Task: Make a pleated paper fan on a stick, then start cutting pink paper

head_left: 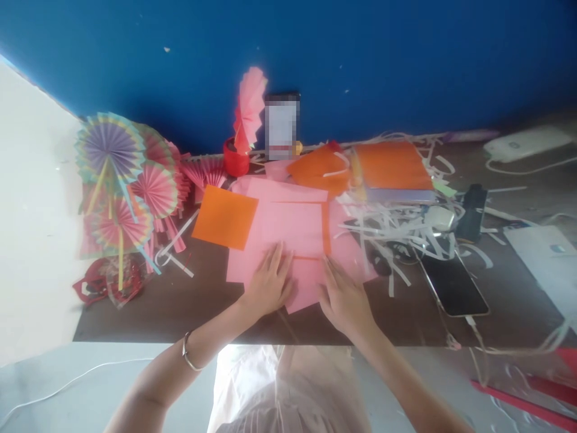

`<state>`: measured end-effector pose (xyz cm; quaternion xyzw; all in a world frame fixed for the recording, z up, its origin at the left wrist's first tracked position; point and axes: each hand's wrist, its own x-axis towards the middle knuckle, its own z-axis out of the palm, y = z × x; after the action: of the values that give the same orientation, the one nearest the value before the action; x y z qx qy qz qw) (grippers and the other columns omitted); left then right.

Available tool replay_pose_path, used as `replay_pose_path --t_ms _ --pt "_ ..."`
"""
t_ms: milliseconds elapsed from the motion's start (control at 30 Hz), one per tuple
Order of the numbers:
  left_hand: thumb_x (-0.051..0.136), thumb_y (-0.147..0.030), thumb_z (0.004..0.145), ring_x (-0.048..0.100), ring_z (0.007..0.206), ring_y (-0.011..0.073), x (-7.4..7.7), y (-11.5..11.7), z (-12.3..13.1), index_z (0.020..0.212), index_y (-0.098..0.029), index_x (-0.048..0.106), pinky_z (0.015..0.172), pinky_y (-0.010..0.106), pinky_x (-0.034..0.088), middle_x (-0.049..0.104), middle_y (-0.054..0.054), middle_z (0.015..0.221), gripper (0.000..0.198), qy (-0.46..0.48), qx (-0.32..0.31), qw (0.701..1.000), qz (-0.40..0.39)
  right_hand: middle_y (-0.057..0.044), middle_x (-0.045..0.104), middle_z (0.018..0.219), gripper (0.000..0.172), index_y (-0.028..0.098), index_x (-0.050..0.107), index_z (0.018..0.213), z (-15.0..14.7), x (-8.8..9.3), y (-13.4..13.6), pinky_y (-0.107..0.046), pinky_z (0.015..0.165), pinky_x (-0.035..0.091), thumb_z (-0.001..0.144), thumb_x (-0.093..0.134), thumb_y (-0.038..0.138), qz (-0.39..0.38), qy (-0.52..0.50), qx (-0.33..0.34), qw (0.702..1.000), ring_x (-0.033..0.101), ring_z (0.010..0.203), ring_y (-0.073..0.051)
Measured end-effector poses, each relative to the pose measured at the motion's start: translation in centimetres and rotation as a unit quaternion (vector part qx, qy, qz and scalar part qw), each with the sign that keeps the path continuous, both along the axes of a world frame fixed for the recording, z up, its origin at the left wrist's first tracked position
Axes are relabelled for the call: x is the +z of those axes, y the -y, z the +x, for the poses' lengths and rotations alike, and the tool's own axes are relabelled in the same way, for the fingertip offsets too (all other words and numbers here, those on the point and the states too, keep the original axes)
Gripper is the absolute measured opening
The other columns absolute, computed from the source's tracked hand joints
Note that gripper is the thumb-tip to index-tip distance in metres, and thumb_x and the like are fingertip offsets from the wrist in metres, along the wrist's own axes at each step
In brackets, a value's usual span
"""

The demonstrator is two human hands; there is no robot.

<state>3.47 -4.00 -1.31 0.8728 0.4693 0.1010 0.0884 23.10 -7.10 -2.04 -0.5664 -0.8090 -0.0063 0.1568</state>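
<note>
Several pink paper sheets (288,219) lie overlapped in the middle of the table, with a thin orange border showing along the right and lower edges of one pink piece. My left hand (270,281) rests on the pink paper, its fingers stretched forward near the lower left of that piece. On the lower right of the pink sheets lies my right hand (345,294), fingers extended and touching the paper near the orange corner. An orange square (225,218) sits at the left, partly over the pink paper.
Folded paper fans (110,150) stand at the left, above a red packet (97,281). Behind are a red pot (237,157) and orange sheets (392,165). White paper strips (392,222) and a charging phone (455,285) lie at the right.
</note>
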Motion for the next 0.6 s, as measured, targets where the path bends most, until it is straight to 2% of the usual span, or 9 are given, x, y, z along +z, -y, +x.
replay_pose_path --t_ms 133,267,467,600 --pt "0.029 -0.026 0.091 0.034 0.13 0.0271 0.8 0.1 -1.8 0.141 -0.016 0.023 0.108 0.06 0.008 0.034 0.012 0.142 0.051 -0.044 0.02 0.999 0.023 -0.017 0.052 0.128 0.056 0.009 0.023 0.14 0.0 -0.1 0.1 -0.053 0.108 0.019 0.088 0.039 0.024 -0.004 -0.006 -0.003 1.0 0.048 0.119 -0.027" --pt "0.032 -0.024 0.09 0.035 0.129 0.0291 1.0 0.3 -3.6 0.141 -0.02 0.022 0.106 0.064 0.002 0.04 0.008 0.139 0.053 -0.049 0.059 0.996 0.049 -0.016 0.051 0.129 0.056 0.011 0.022 0.14 0.0 -0.3 0.2 -0.054 0.108 0.02 0.089 0.038 0.025 -0.001 -0.017 -0.007 1.0 0.047 0.12 -0.027" --pt "0.036 -0.023 0.087 0.03 0.131 0.0317 0.5 0.4 -4.4 0.139 -0.021 0.03 0.107 0.063 0.006 0.042 0.007 0.138 0.052 -0.038 0.083 0.993 0.072 -0.016 0.051 0.129 0.056 0.01 0.022 0.14 -0.2 -0.4 0.2 -0.053 0.108 0.02 0.088 0.039 0.024 0.002 -0.018 -0.008 1.0 0.047 0.12 -0.027" --pt "0.036 -0.021 0.087 0.033 0.13 0.0295 0.0 0.0 -5.0 0.134 -0.015 0.038 0.107 0.055 0.022 0.046 0.011 0.135 0.047 0.006 0.095 0.993 0.074 -0.015 0.049 0.132 0.057 0.012 0.02 0.141 -0.3 -0.5 0.3 -0.053 0.107 0.022 0.089 0.037 0.024 -0.005 -0.027 -0.012 1.0 0.045 0.122 -0.027"
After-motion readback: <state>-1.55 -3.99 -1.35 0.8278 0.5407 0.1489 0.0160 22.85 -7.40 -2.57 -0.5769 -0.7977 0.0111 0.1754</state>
